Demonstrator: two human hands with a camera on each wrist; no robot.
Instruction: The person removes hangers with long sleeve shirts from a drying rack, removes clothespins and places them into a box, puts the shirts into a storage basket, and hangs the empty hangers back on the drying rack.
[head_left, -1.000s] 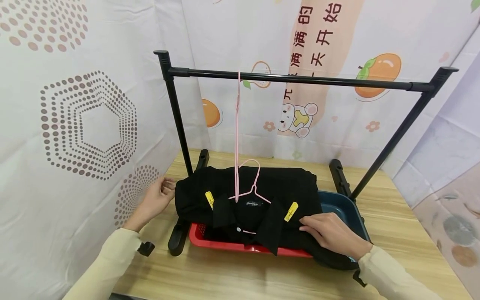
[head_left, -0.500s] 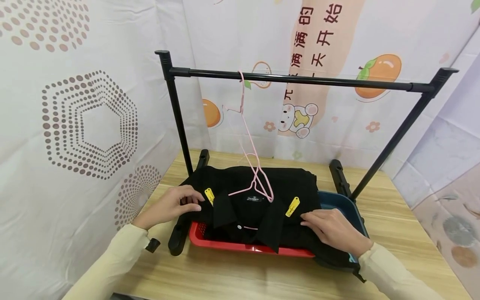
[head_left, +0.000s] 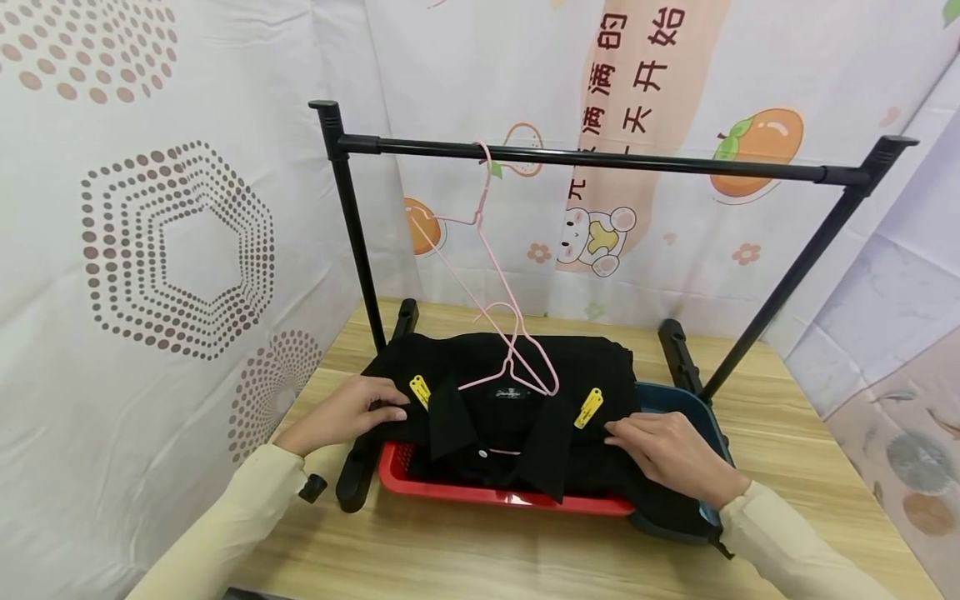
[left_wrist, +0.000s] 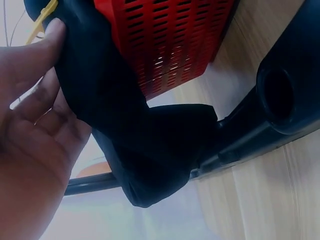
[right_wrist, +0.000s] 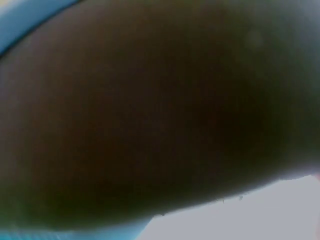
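Note:
A black collared shirt point(head_left: 487, 354) lies bunched over the red basket point(head_left: 517, 499), its collar toward me. A pink hanger point(head_left: 483, 382) sits inside its neck, hook up, and a yellow clip point(head_left: 419, 390) and another yellow clip point(head_left: 588, 408) lie at the two shoulders. My left hand point(head_left: 348, 412) pinches the shirt at its left shoulder; in the left wrist view the thumb point(left_wrist: 54, 35) presses on the black cloth point(left_wrist: 105, 75). On the opposite shoulder my right hand point(head_left: 671, 454) pinches the cloth. A dark blur fills most of the right wrist view.
Around the baskets stands a black rack with a top rail point(head_left: 600, 158). A second pink hanger point(head_left: 497, 262) hangs from that rail and overlaps the shirt's hanger. A blue basket point(head_left: 675, 400) is at the right, partly under the shirt. Printed curtains point(head_left: 487, 42) close off the back.
My left hand has come in from the left and taken hold of the shirt's shoulder. The hanger on the rail has turned from edge-on to broadside. The right hand has barely moved.

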